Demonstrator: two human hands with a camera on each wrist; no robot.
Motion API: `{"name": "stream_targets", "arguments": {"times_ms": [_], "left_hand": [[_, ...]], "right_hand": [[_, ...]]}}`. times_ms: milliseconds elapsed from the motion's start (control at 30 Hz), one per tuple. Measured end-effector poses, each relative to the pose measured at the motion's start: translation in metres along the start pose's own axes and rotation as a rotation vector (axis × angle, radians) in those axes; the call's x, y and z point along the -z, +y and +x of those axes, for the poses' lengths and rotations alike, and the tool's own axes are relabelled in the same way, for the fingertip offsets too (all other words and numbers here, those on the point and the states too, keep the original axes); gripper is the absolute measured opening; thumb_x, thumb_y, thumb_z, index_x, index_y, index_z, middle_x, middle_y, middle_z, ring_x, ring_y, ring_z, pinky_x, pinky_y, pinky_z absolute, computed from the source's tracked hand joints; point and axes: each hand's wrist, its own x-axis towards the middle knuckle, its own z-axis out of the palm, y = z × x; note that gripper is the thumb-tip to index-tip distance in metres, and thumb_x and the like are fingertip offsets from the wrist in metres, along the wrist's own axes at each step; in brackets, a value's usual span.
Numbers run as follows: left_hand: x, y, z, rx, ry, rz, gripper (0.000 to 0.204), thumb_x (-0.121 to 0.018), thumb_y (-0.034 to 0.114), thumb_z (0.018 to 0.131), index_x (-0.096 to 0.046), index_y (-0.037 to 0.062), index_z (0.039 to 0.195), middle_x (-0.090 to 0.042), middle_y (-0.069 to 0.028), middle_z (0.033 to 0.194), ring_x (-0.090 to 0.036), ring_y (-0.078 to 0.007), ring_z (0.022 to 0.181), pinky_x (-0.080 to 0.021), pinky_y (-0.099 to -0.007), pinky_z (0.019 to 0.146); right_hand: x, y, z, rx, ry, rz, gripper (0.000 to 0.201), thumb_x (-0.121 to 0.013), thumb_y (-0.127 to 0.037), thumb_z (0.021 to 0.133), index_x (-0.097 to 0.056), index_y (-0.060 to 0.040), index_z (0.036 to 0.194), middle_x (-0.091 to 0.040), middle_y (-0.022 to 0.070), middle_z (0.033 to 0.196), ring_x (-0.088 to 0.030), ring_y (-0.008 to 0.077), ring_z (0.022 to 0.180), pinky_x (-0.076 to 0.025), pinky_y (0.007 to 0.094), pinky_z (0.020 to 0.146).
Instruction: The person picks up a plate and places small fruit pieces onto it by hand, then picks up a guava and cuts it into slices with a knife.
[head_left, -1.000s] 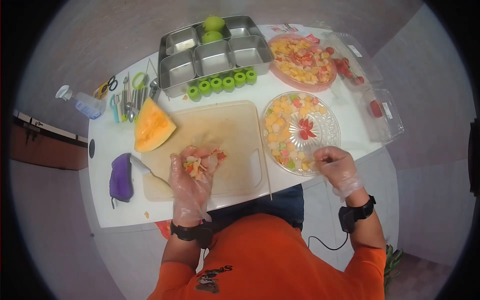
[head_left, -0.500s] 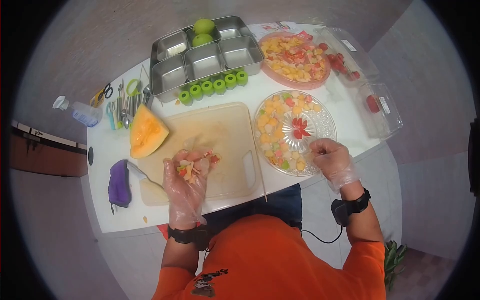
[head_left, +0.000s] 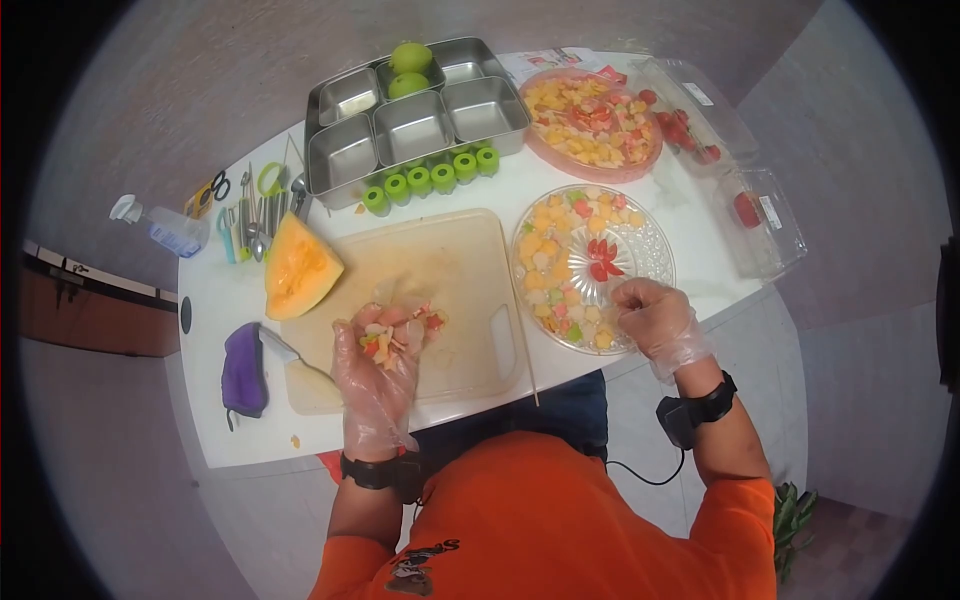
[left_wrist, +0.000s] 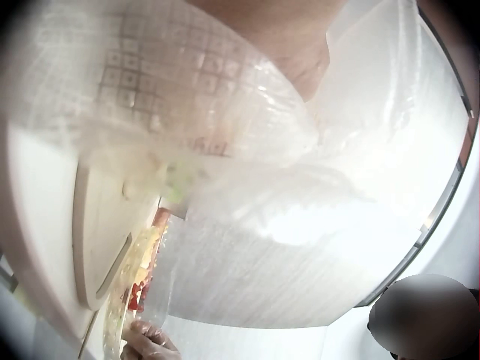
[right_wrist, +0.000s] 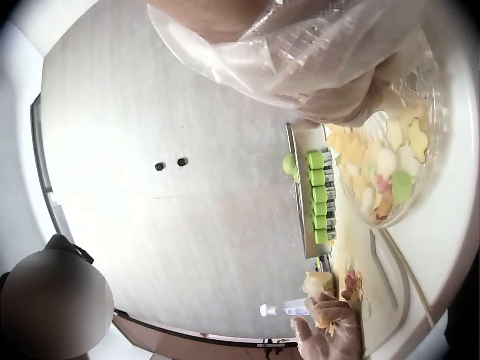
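Note:
My gloved left hand [head_left: 378,375] is turned palm up over the cutting board [head_left: 460,255], its fingers curled round a heap of small cut fruit pieces [head_left: 385,342], yellow, white and red. The gloved right hand [head_left: 655,322] is at the near right rim of a clear glass plate [head_left: 655,240], fingers bent inward and fingertips low over the rim. I cannot tell whether they pinch a piece. Flower- and star-shaped fruit pieces [head_left: 545,250] line the plate's left side, and red wedges [head_left: 604,258] fan out near its middle.
A melon wedge [head_left: 300,270] lies on the board's left side, near a knife [head_left: 280,345] and purple pouch [head_left: 243,370]. Behind stand a steel compartment tray [head_left: 340,180], green-topped cutters [head_left: 420,180] and a pink fruit dish [head_left: 640,165]. Strawberry boxes [head_left: 760,235] are at right.
The right hand has shifted slightly inward over the plate's near right rim. The left hand stays cupped round its fruit. The head view has moved a little.

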Motion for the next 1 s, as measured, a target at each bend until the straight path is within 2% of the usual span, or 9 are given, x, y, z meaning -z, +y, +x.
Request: {"name": "stream_targets", "arguments": {"times_ms": [167,233,333,500,667,833,900,967,1000], "left_hand": [[-0.006,-0.001,-0.001,-0.015,0.001,-0.002,0.042,-0.066,0.044,0.093,-0.059,0.0044,0.108,-0.067,-0.0187,0.102,-0.065,-0.0334,0.099,-0.056,-0.0478,0.091],[-0.006,0.000,-0.001,-0.020,-0.038,0.017,0.042,-0.066,0.042,0.093,-0.058,0.0037,0.108,-0.067,-0.0190,0.102,-0.065,-0.0329,0.099,-0.057,-0.0448,0.090],[-0.001,0.001,0.001,0.004,-0.058,-0.022,0.043,-0.064,0.044,0.094,-0.058,0.0033,0.107,-0.067,-0.0188,0.101,-0.065,-0.0339,0.099,-0.056,-0.0494,0.091],[0.003,-0.001,0.002,-0.030,-0.032,-0.002,0.044,-0.060,0.047,0.096,-0.059,0.0046,0.107,-0.067,-0.0159,0.101,-0.064,-0.0404,0.104,-0.049,-0.0604,0.096],[-0.001,0.001,0.001,-0.003,-0.024,-0.052,0.041,-0.061,0.045,0.095,-0.060,0.0052,0.105,-0.066,-0.0157,0.098,-0.061,-0.0437,0.110,-0.049,-0.0587,0.097],[0.018,0.003,0.008,-0.017,0.039,-0.191,0.039,-0.062,0.043,0.095,-0.061,0.0051,0.102,-0.065,-0.0157,0.096,-0.059,-0.0431,0.111,-0.052,-0.0531,0.095],[0.006,0.005,0.002,0.028,0.012,-0.186,0.039,-0.053,0.043,0.101,-0.060,0.0042,0.101,-0.064,-0.0164,0.095,-0.062,-0.0289,0.095,-0.052,-0.0450,0.094],[0.010,0.005,0.003,0.009,0.032,-0.185,0.040,-0.053,0.044,0.101,-0.061,0.0042,0.100,-0.064,-0.0153,0.095,-0.062,-0.0290,0.096,-0.052,-0.0451,0.094],[0.011,0.005,0.003,-0.001,0.053,-0.181,0.041,-0.055,0.045,0.099,-0.061,0.0050,0.100,-0.063,-0.0143,0.093,-0.062,-0.0330,0.096,-0.053,-0.0449,0.090]], "right_hand": [[0.003,-0.008,-0.001,-0.026,-0.026,-0.006,0.009,-0.067,-0.003,0.077,-0.068,-0.0045,0.086,-0.067,0.0110,0.075,-0.063,0.0196,0.065,-0.052,0.0303,0.064],[0.005,-0.008,0.002,-0.003,-0.108,-0.082,0.012,-0.069,-0.004,0.077,-0.069,-0.0031,0.089,-0.065,0.0079,0.074,-0.060,0.0142,0.066,-0.050,0.0289,0.065],[0.010,-0.006,0.005,0.100,-0.130,-0.190,0.013,-0.069,-0.006,0.076,-0.070,-0.0037,0.089,-0.066,0.0117,0.074,-0.061,0.0192,0.065,-0.051,0.0302,0.066],[0.018,-0.015,0.004,0.048,-0.136,-0.195,0.009,-0.067,-0.008,0.079,-0.071,-0.0039,0.086,-0.067,0.0163,0.077,-0.064,0.0260,0.066,-0.052,0.0325,0.065],[0.033,-0.037,0.002,0.018,-0.100,-0.152,0.007,-0.067,-0.010,0.079,-0.070,-0.0040,0.083,-0.066,0.0172,0.077,-0.065,0.0292,0.067,-0.052,0.0341,0.065],[0.033,-0.065,0.003,0.228,-0.091,-0.212,0.006,-0.069,-0.009,0.077,-0.068,-0.0043,0.080,-0.062,0.0149,0.071,-0.063,0.0289,0.064,-0.050,0.0351,0.063],[0.016,-0.081,0.009,0.248,-0.137,-0.209,0.009,-0.070,-0.009,0.076,-0.070,-0.0055,0.084,-0.063,0.0152,0.072,-0.063,0.0309,0.066,-0.051,0.0371,0.063],[-0.005,-0.094,0.014,0.616,-0.204,-0.294,0.020,-0.071,-0.011,0.076,-0.071,-0.0061,0.095,-0.065,0.0160,0.077,-0.065,0.0334,0.072,-0.053,0.0391,0.066],[-0.014,-0.113,0.014,0.654,-0.273,-0.327,0.027,-0.072,-0.018,0.077,-0.070,-0.0070,0.101,-0.067,0.0155,0.080,-0.066,0.0329,0.074,-0.053,0.0402,0.070]]}}
